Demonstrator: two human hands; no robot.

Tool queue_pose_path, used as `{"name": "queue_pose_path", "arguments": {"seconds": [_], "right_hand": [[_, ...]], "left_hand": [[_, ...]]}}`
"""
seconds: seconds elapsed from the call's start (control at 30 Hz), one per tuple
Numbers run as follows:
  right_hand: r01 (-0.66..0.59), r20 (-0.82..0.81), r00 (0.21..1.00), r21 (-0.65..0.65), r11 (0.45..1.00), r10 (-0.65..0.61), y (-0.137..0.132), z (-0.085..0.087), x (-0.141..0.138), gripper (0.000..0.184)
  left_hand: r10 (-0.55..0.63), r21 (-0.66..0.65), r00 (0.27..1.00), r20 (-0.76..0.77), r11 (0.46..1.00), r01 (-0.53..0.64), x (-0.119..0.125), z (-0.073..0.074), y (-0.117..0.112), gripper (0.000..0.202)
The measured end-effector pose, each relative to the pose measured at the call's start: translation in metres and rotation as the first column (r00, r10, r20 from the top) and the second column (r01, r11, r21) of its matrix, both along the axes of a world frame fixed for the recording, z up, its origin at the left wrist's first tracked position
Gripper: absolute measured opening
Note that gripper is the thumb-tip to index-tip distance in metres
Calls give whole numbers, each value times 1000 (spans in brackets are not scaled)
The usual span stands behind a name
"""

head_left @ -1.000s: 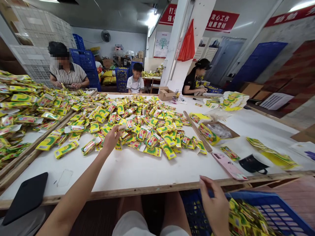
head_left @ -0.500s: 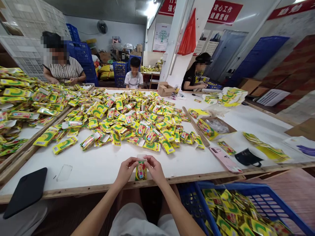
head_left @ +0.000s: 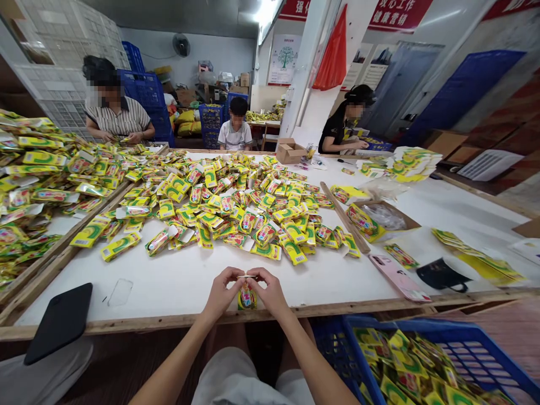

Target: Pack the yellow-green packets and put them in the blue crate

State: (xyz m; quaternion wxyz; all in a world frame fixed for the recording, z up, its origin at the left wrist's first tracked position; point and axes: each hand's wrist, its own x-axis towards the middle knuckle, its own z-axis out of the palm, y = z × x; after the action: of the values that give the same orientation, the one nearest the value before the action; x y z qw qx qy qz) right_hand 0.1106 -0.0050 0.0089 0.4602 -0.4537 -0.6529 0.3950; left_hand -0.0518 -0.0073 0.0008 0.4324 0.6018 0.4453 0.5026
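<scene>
Both of my hands meet on one small yellow-green candy box [head_left: 247, 298] at the table's front edge. My left hand [head_left: 224, 289] pinches the box's top end from the left. From the right, my right hand [head_left: 269, 288] pinches the same end, thumbs close together. A thin pale edge of the box's flap shows between the fingertips; the lower printed face hangs below them. Beyond my hands lies a large heap of similar yellow boxes [head_left: 236, 219], several with white flaps standing out.
A wooden strip [head_left: 346, 222] borders the heap on the right. Past it lie a pink phone [head_left: 399, 278], a black mug [head_left: 442, 274] and flat yellow cartons. A black phone [head_left: 59, 320] sits at front left. A blue crate [head_left: 459, 332] of packs stands lower right. Three people sit across the table.
The box's white top flap, upright before, is now folded down to a thin edge under my fingers. My hands have curled closer over it. The view has shifted slightly.
</scene>
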Motion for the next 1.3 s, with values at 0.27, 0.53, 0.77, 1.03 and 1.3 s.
{"name": "queue_pose_path", "arguments": {"seconds": [0.27,0.53,0.77,1.03,1.3], "right_hand": [[106,35,994,-26,994,-105,6,5,-4,19],[58,-37,997,-96,994,-62,2,1,-3,23],[36,-124,991,-127,991,-52,1,-5,1,24],[-86,-241,970,-250,964,24,13,-1,15,28],[-111,-153,985,-212,971,79,6,-4,13,16]], "left_hand": [[130,-116,991,32,985,-125,12,5,3,21],[66,-78,998,12,995,-65,7,-3,-2,20],[17,-77,1000,24,997,-15,9,-3,-8,22],[-7,-119,996,90,993,18,17,-5,-5,24],[-20,-143,985,171,989,45,9,-14,-3,23]]}}
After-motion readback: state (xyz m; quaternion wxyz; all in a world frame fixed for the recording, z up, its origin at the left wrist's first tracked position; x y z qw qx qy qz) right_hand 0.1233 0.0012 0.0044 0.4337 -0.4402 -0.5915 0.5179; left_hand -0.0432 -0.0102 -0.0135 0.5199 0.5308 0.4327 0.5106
